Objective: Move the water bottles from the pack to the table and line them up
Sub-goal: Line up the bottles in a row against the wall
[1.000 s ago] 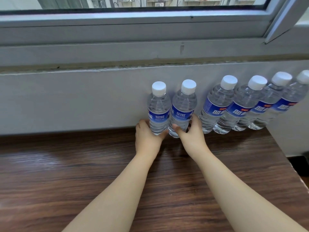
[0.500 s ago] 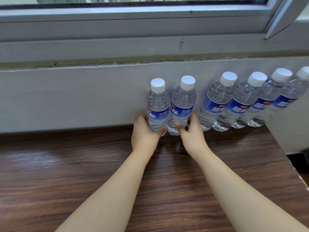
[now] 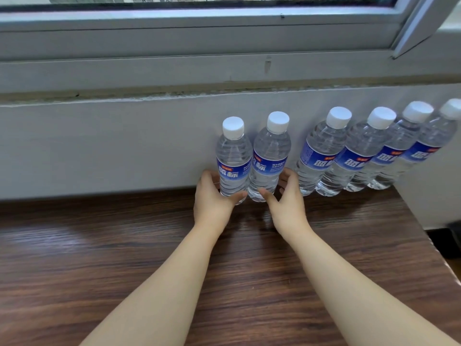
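Two bare forearms reach forward over the dark wood-grain counter (image 3: 104,265), whose near part carries nothing else. At the far edge, the left hand (image 3: 212,198) wraps its thumb and fingers around the base of one water bottle (image 3: 233,161), gripping it. The right hand (image 3: 287,203) cups the base of the neighbouring bottle (image 3: 270,158), thumb in front and fingers behind, closed on it. Both bottles stand upright, touching each other, white caps up and blue labels facing out. Just to the right, past a small gap, four more bottles (image 3: 354,156) stand in a close row along the back of the counter to its right corner. Directly behind all of them rises a grey wall (image 3: 99,146), leaving no room further back, and above it runs the window frame (image 3: 174,41).
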Demonstrator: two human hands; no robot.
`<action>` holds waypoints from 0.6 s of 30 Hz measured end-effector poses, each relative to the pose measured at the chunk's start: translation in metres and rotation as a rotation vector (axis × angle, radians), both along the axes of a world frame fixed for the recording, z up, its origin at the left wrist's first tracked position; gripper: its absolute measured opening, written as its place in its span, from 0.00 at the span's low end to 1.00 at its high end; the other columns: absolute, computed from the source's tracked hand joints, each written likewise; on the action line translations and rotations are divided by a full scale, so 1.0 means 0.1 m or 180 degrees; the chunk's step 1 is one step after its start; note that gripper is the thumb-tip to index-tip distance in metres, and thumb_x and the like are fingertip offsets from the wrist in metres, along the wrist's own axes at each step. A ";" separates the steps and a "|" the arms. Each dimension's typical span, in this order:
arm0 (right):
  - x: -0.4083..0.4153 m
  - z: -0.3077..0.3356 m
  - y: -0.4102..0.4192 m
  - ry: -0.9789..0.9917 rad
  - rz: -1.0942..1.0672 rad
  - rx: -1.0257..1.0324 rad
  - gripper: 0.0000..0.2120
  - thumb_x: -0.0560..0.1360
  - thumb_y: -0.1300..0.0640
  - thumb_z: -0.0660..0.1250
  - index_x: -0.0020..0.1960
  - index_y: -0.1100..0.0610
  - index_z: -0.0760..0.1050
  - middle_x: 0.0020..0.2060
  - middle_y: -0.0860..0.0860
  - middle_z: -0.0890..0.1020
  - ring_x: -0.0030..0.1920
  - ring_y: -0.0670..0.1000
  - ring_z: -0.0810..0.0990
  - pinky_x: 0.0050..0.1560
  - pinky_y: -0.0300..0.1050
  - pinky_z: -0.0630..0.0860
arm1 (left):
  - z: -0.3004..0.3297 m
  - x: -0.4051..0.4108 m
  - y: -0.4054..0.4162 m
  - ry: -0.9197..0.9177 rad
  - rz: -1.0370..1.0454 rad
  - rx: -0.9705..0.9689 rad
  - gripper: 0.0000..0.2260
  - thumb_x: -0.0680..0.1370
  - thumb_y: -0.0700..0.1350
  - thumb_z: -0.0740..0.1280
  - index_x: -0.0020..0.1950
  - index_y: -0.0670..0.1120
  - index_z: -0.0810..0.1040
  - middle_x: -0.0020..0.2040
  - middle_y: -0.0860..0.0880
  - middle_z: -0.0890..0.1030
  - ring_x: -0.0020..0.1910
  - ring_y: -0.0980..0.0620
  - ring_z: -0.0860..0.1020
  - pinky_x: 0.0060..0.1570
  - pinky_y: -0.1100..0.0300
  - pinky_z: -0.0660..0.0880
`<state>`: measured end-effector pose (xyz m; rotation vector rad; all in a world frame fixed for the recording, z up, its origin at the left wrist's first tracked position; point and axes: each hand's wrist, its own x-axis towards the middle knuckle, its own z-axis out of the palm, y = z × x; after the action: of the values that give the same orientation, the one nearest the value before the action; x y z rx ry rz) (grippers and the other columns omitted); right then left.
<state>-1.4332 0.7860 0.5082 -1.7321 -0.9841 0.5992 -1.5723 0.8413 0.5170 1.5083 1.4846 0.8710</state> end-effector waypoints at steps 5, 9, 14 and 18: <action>-0.01 -0.03 0.10 -0.0028 -0.0144 -0.0098 0.37 0.61 0.53 0.80 0.63 0.54 0.64 0.59 0.49 0.76 0.58 0.49 0.76 0.59 0.46 0.75 | -0.03 0.04 -0.04 0.0049 0.0115 0.0040 0.29 0.59 0.56 0.81 0.51 0.53 0.69 0.53 0.54 0.78 0.52 0.55 0.77 0.52 0.52 0.77; 0.04 -0.01 0.12 -0.0177 -0.0023 -0.0116 0.33 0.67 0.57 0.77 0.66 0.56 0.63 0.61 0.51 0.76 0.60 0.50 0.76 0.59 0.43 0.72 | -0.06 0.00 -0.01 -0.0041 0.0017 0.0010 0.28 0.61 0.52 0.81 0.54 0.52 0.69 0.55 0.54 0.77 0.54 0.56 0.77 0.53 0.55 0.75; 0.09 0.05 0.09 -0.0071 0.0310 -0.0145 0.30 0.72 0.62 0.72 0.70 0.57 0.62 0.62 0.46 0.72 0.62 0.41 0.69 0.57 0.29 0.62 | -0.07 -0.08 0.00 -0.0357 -0.0256 -0.0123 0.29 0.65 0.40 0.79 0.62 0.46 0.73 0.56 0.54 0.77 0.56 0.56 0.75 0.54 0.64 0.70; 0.06 0.03 0.06 -0.0041 0.0406 -0.0108 0.29 0.74 0.63 0.69 0.71 0.54 0.62 0.67 0.48 0.71 0.66 0.43 0.68 0.66 0.35 0.63 | -0.07 -0.09 -0.02 -0.0557 -0.0268 -0.0191 0.28 0.65 0.36 0.79 0.62 0.46 0.73 0.54 0.55 0.77 0.56 0.56 0.75 0.48 0.71 0.72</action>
<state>-1.4268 0.7916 0.5111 -1.7139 -1.1052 0.6907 -1.5812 0.8391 0.5100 1.4031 1.3000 0.8774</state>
